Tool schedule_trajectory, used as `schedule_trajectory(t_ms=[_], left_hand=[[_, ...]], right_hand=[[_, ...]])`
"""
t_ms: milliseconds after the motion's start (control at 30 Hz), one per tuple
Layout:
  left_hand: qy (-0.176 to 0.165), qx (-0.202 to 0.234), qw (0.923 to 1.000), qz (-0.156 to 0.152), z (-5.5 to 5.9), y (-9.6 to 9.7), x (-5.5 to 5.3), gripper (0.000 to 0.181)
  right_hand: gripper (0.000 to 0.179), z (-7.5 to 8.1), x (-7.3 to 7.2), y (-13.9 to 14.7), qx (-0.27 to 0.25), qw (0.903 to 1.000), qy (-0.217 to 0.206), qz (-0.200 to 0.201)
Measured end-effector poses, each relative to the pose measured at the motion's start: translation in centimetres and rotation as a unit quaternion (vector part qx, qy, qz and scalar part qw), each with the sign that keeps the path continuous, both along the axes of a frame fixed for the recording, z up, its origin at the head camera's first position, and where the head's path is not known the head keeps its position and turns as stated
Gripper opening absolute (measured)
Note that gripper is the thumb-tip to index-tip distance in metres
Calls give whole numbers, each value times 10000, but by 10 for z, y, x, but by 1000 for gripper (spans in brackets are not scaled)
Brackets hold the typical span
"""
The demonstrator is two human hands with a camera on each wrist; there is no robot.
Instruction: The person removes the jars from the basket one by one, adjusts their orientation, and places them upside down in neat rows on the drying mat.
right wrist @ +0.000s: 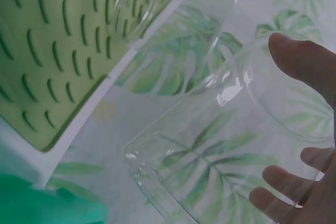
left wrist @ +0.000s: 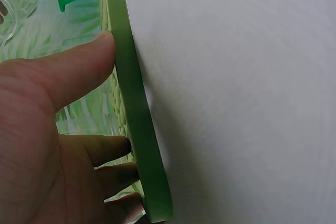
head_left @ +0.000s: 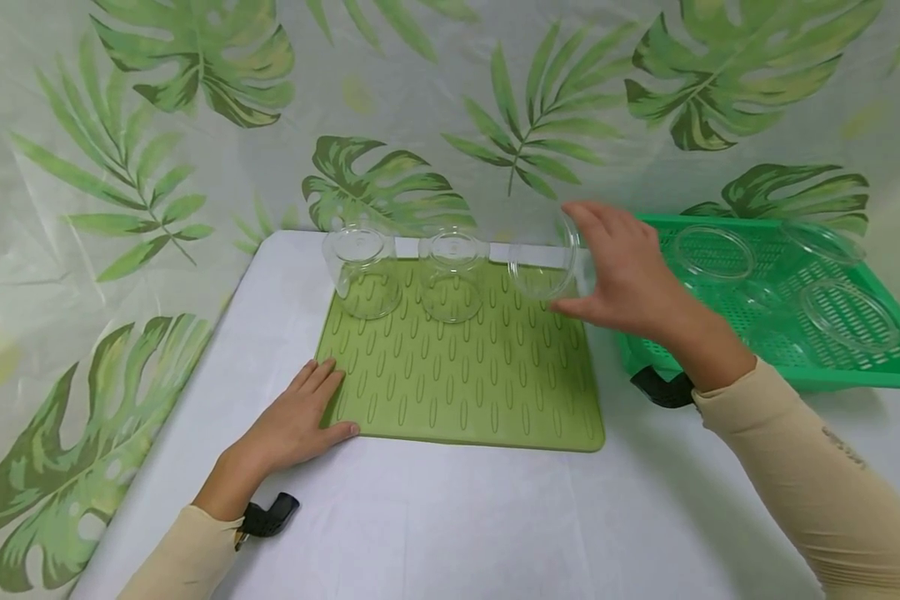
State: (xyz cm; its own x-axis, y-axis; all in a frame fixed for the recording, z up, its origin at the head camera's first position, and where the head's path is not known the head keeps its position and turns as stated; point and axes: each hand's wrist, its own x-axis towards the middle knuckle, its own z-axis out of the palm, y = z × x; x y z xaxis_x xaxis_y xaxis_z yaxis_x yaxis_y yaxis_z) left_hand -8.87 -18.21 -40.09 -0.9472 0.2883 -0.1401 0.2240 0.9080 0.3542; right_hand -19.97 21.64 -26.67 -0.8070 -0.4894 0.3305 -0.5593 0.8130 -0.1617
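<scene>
My right hand (head_left: 630, 275) grips a clear glass cup (head_left: 540, 271) tilted on its side, above the far right part of a green ribbed mat (head_left: 450, 392). In the right wrist view, the thumb and fingertips of my right hand (right wrist: 320, 198) press on the transparent cup (right wrist: 184, 145). Two similar clear cups, one at the left (head_left: 370, 287) and one beside it (head_left: 452, 287), stand upside down along the mat's far edge. My left hand (head_left: 288, 425) rests with spread fingers on the mat's near left corner. Its thumb and fingers touch the mat edge (left wrist: 139, 98) in the left wrist view.
A green slotted basket (head_left: 757, 375) stands right of the mat with several clear cups (head_left: 851, 317) inside. White cloth (head_left: 457, 517) covers the table. A leaf-patterned sheet (head_left: 412, 108) hangs behind it.
</scene>
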Motion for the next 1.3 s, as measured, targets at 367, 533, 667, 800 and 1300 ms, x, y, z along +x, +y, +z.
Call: schedule_trajectory(t_ms=[367,533,667,800,1300], left_hand=[[-15,-22,10000,2,1,1,-1,81],[41,-44,10000,-18,1,1,-1,82],[77,-61,9999,-32,1,1,0,82],[-6,-59,10000,-10,2,1,0,82],[18,-123,9999,21,0,1,-2,81]], right_hand=[[106,-4,2,-10,362,9989,288,119],[108,-4,4,-13,423,9988,234,102],[110,-6,6,-14,442,9987,217,99],[112,-8,9,-16,471,9988,121,95],[114,-30,20,-28,727,9967,201,314]])
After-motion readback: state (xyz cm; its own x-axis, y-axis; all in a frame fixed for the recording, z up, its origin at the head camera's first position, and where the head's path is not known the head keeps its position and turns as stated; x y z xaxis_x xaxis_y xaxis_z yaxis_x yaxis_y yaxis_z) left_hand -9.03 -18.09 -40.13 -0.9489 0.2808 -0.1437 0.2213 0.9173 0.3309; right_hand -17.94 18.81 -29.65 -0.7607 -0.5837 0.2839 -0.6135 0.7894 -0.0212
